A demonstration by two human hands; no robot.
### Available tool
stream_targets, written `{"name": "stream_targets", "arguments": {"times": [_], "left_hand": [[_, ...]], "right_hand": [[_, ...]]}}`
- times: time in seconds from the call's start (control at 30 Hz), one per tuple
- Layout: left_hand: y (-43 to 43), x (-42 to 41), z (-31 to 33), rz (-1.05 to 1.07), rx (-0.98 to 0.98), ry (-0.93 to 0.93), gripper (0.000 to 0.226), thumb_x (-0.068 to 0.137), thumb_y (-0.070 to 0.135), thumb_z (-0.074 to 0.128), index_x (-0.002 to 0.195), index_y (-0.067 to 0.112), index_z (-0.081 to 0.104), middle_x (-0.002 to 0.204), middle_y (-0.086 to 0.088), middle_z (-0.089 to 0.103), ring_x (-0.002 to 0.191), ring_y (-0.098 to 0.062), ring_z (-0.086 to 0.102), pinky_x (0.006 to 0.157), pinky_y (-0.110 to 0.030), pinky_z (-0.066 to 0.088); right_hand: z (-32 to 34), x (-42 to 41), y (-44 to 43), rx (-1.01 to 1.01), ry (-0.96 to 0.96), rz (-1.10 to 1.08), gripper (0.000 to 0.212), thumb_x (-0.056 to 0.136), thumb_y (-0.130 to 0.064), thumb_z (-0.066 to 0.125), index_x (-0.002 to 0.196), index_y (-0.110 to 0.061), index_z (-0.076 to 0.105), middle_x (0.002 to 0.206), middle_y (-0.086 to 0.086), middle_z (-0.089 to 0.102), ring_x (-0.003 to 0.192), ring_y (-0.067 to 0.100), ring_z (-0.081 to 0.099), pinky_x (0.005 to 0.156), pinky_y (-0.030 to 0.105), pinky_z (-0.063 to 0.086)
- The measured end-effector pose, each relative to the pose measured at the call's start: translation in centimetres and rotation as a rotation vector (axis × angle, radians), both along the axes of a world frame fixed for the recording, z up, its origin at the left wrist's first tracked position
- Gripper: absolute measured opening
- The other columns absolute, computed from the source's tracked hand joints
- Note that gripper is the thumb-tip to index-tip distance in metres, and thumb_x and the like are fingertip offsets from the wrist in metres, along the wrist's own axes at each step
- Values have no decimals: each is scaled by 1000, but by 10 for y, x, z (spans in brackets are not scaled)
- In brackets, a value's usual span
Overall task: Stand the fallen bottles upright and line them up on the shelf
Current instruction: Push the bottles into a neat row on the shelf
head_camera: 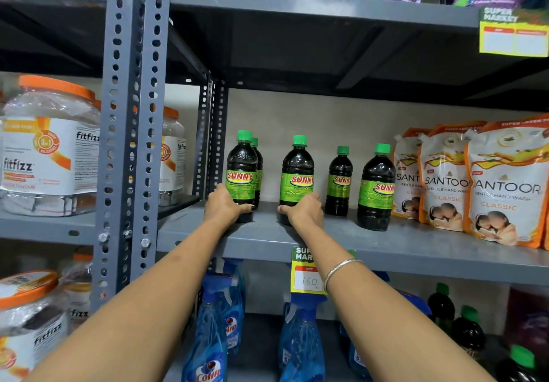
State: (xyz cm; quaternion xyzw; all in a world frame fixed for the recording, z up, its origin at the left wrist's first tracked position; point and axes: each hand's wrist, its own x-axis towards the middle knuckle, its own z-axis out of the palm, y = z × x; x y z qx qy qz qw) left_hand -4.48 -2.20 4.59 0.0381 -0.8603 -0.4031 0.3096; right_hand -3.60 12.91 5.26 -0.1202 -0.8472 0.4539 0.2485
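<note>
Several dark Sunny bottles with green caps and green labels stand upright on the grey middle shelf (395, 246). My left hand (224, 206) grips the base of the leftmost front bottle (242, 173); another bottle (258, 158) stands partly hidden right behind it. My right hand (306, 210) grips the base of the second bottle (297, 176). Further right stand a smaller-looking bottle set back (339, 179) and a bottle (375, 188) nearer the front edge. None lies on its side.
Orange Santoor hand-wash pouches (502, 185) fill the shelf's right end, close to the rightmost bottle. A perforated grey upright (133, 120) borders the left. Fitfizz jars (50, 146) sit in the neighbouring bay. Blue spray bottles (300, 346) stand on the shelf below; a price tag (307, 274) hangs at the edge.
</note>
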Motion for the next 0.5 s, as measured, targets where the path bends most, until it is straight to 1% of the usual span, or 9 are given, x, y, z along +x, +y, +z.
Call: {"name": "stream_targets", "arguments": {"times": [0.07, 0.13, 0.17, 0.2, 0.27, 0.33, 0.37, 0.43, 0.5], "left_hand": [[1, -1, 0, -24, 22, -1, 69, 67, 26, 81, 116, -2, 42, 119, -22, 55, 109, -35, 51, 88, -40, 43], [3, 0, 0, -11, 7, 24, 84, 64, 28, 83, 125, -3, 33, 127, -23, 46, 117, -36, 42, 96, -43, 38], [6, 3, 1, 26, -20, 68, 92, 62, 31, 83, 128, -3, 30, 130, -24, 41, 120, -37, 37, 100, -45, 34], [10, 6, 3, 77, -50, 150, 94, 62, 34, 83, 129, -3, 29, 130, -23, 38, 121, -37, 34, 101, -46, 32], [17, 16, 6, 164, -113, 369, 84, 65, 36, 79, 124, -2, 35, 125, -22, 41, 116, -37, 36, 96, -49, 36], [28, 26, 9, 176, -163, 563, 68, 71, 32, 74, 119, -3, 40, 118, -23, 44, 108, -36, 40, 91, -49, 40], [36, 30, 9, 156, -179, 624, 62, 74, 29, 72, 117, -3, 41, 116, -24, 45, 105, -37, 41, 90, -48, 40], [55, 36, 8, 88, -202, 677, 56, 76, 23, 69, 117, -5, 42, 113, -24, 46, 102, -38, 41, 90, -47, 38], [76, 37, 8, 11, -201, 641, 55, 77, 22, 68, 117, -5, 41, 114, -23, 45, 102, -36, 41, 91, -44, 36]], "right_hand": [[0, 0, 1, 7, -15, 25, 79, 73, -31, 80, 132, -4, 35, 135, 15, 51, 124, 33, 52, 95, 44, 47], [2, 1, 4, 28, -49, 60, 82, 71, -31, 81, 132, -3, 34, 136, 16, 50, 125, 32, 51, 96, 43, 46], [3, 2, 8, 46, -63, 70, 83, 70, -30, 82, 133, -3, 34, 137, 17, 48, 126, 32, 50, 96, 42, 46], [5, 4, 14, 60, -71, 72, 84, 70, -28, 82, 134, -2, 34, 139, 17, 46, 127, 32, 48, 97, 41, 45], [10, 7, 27, 67, -44, 49, 80, 73, -18, 81, 135, -2, 33, 140, 17, 44, 129, 33, 46, 97, 41, 44], [17, 9, 42, 69, 30, -1, 74, 76, -11, 77, 135, -2, 33, 139, 16, 46, 128, 32, 47, 97, 41, 45], [20, 10, 49, 73, 65, -25, 72, 77, -10, 77, 135, -2, 34, 138, 16, 47, 126, 32, 48, 97, 42, 46], [23, 13, 65, 75, 115, -68, 70, 78, -9, 75, 135, -2, 34, 139, 16, 46, 127, 33, 47, 97, 42, 46], [25, 19, 84, 65, 181, -135, 69, 80, -9, 73, 135, -3, 33, 142, 16, 42, 133, 32, 39, 99, 41, 43]]}}
